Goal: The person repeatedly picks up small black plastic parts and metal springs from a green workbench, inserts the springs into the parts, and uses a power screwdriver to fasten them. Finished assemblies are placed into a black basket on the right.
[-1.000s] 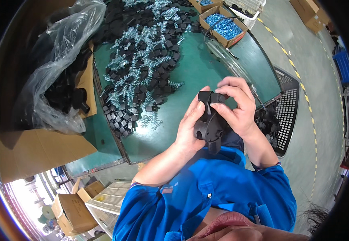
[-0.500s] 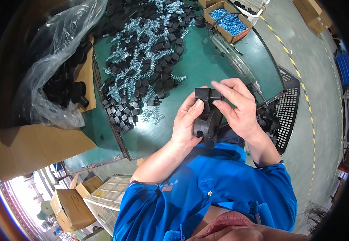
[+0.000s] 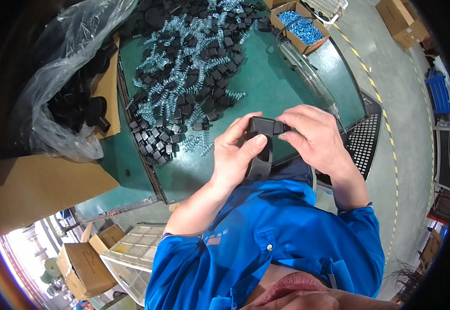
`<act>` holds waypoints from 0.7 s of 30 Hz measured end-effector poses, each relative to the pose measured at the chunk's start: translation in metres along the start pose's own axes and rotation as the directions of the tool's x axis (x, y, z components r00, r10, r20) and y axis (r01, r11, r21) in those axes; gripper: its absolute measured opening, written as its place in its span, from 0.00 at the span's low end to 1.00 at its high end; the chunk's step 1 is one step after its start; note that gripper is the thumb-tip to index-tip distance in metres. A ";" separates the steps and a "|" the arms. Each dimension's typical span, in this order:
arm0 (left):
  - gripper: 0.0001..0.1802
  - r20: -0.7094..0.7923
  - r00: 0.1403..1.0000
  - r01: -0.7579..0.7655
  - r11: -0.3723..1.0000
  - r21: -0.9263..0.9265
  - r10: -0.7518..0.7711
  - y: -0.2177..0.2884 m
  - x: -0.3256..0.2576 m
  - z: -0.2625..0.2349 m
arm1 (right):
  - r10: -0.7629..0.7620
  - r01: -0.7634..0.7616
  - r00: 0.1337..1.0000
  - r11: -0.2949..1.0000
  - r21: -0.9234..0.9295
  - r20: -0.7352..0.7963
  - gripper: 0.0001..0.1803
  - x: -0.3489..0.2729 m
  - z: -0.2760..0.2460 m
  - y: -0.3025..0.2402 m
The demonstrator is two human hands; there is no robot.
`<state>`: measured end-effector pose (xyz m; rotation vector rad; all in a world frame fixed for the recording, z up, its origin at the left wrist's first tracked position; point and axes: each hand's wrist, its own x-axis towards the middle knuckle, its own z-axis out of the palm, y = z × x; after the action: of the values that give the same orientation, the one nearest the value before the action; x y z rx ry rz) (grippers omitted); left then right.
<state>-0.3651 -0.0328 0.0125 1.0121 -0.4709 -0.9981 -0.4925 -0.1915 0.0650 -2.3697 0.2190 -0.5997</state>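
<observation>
My left hand (image 3: 234, 154) is closed around a black moulded plastic part (image 3: 262, 125), its thumb pressed on the near face. The part is held in front of my blue shirt, over the table's near edge. A small black block (image 3: 279, 127) sits against the part's right side, and my right hand (image 3: 315, 135) pinches it between thumb and fingers. Whether the block is seated in the part cannot be made out. Beyond my hands, a heap of metal coil springs (image 3: 176, 98) lies mixed with small black blocks (image 3: 158, 143) on the green table (image 3: 266, 77).
A clear-bodied power screwdriver (image 3: 308, 75) lies at the right of the table. Behind it stands a carton (image 3: 318, 46) of blue screws. At the left, a cardboard box (image 3: 49, 186) holds black parts and a clear plastic bag (image 3: 44, 103). A black perforated crate (image 3: 365, 142) stands at right.
The black part has turned in my left hand, so its lower hooked end shows less. My right fingers, apart before, have closed on the small block. The view has shifted slightly.
</observation>
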 end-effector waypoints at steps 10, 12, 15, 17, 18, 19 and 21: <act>0.28 -0.004 0.999 0.035 0.942 -0.333 -0.039 0.005 -0.002 0.019 | -0.036 0.061 0.926 0.997 0.055 -0.375 0.15 -0.008 0.031 -0.005; 0.26 -0.016 0.999 0.037 0.952 -0.302 -0.044 0.002 0.002 0.022 | -0.022 0.051 0.911 0.997 0.059 -0.411 0.14 -0.015 0.038 0.003; 0.23 0.074 0.997 0.003 0.982 0.189 -0.018 0.009 0.023 0.006 | -0.010 0.022 0.927 0.999 0.027 -0.375 0.16 -0.019 0.034 0.015; 0.21 0.207 0.978 -0.106 0.848 0.519 -0.004 0.019 0.037 0.001 | -0.012 0.023 0.949 0.999 0.034 -0.316 0.17 -0.024 0.034 0.031; 0.21 0.250 0.968 -0.171 0.763 0.624 0.012 0.023 0.044 0.003 | -0.005 0.007 0.948 1.000 0.003 -0.319 0.17 -0.027 0.033 0.035; 0.20 0.290 0.957 -0.232 0.660 0.714 0.023 0.025 0.049 0.005 | -0.028 0.017 0.951 0.999 -0.036 -0.307 0.17 -0.031 0.034 0.043; 0.21 0.326 0.944 -0.302 0.523 0.797 0.048 0.018 0.058 0.008 | -0.076 0.042 0.954 0.992 -0.121 -0.289 0.17 -0.038 0.038 0.063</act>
<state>-0.3334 -0.0839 0.0263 1.6586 -1.3605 -0.6882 -0.5078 -0.2058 -0.0148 -2.3944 0.3211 -0.9931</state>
